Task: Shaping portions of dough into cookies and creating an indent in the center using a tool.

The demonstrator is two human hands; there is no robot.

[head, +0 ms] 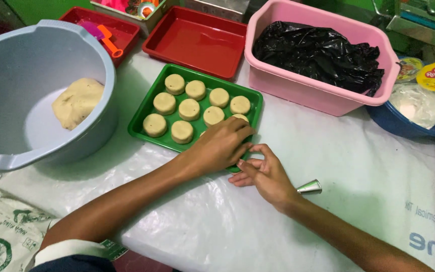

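1. The left hand (221, 146) reaches across to the lower right corner of the green tray (147, 108), fingers curled down over the spot where the last dough rounds sit. Whether those fingers pinch a piece or only press on it cannot be told; the hand hides it. A heavy press there would likely flatten or dent the soft round underneath.

2. The right hand (265, 174) rests on the white plastic table cover (338, 151) just beside the tray's near edge, fingers loosely bent and holding nothing that shows. If it pushes against the rim, the tray could slide on the slick sheet and jostle the pieces.

3. The dough rounds (189, 109) lie in close rows at the centre of the frame, some nearly touching. A wrist dragging across them could smear their tops or stick neighbours together.

4. A small metal piping nozzle (310, 187) lies on the cover near the right forearm, lower right of centre. An elbow sweep could send it rolling off the table.

5. The grey basin (6, 60) at upper left holds a dough lump (76, 102) and sits tilted near the table edge; a knock from the left arm might tip it.
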